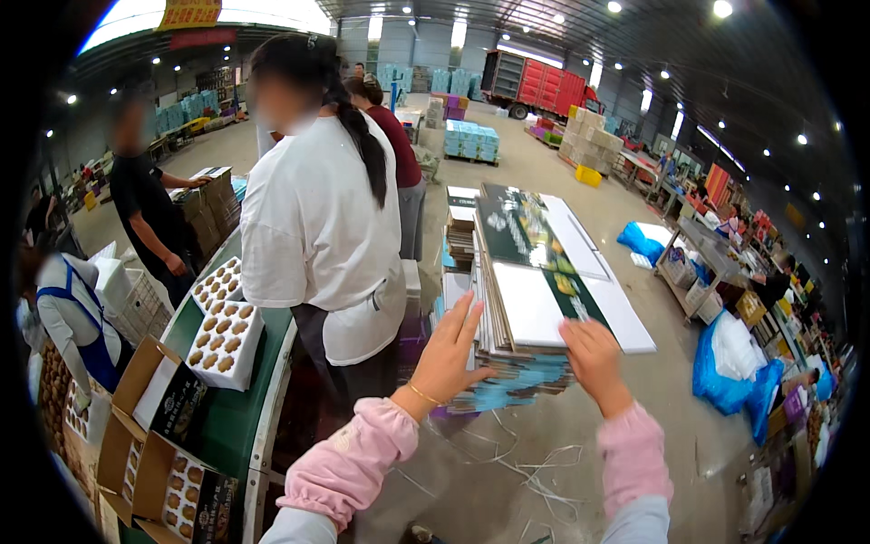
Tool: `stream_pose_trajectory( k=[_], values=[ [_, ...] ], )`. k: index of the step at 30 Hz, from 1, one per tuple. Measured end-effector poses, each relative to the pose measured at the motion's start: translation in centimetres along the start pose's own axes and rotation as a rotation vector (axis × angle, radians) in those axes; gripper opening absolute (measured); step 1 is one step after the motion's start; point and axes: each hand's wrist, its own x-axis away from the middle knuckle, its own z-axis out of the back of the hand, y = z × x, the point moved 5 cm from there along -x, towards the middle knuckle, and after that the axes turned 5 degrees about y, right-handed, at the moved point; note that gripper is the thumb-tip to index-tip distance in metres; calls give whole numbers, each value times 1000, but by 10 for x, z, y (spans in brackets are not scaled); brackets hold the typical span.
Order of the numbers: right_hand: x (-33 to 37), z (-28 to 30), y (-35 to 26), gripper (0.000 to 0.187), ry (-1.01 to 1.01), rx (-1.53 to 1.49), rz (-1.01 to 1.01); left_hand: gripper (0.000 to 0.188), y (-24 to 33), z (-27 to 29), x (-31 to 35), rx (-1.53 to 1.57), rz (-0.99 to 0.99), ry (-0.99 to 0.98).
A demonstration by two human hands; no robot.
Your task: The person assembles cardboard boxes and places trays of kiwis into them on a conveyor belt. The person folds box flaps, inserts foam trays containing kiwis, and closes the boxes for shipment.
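Note:
In front of me stands a tall stack of flattened cardboard cartons [528, 313], with white and dark green printed faces on top and uneven brown and light blue edges below. My left hand [442, 361] is open beside the stack's near left corner, fingers stretched and the thumb toward the carton edges. At the near right corner my right hand [594, 361] is closed over the edge of the top flat carton [580, 295]; its thumb is hidden. Pink sleeve covers [358, 458] are on both forearms.
On the left, a green conveyor [227, 426] carries white trays of brown round items [222, 344] and open boxes [172, 490]. A person in white [317, 208] stands close by. Loose white straps [544, 480] lie on the floor; blue bags [729, 363] are at right.

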Motion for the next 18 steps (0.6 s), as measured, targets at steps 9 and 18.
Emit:
stream_pose_trajectory(
  k=[9, 18],
  values=[
    [-2, 295, 10, 28, 447, -369, -48, 114, 48, 232, 78, -315, 203, 643],
    [-151, -50, -232, 17, -297, -1789, -685, 22, 124, 419, 416, -36, 899, 1049]
  ],
)
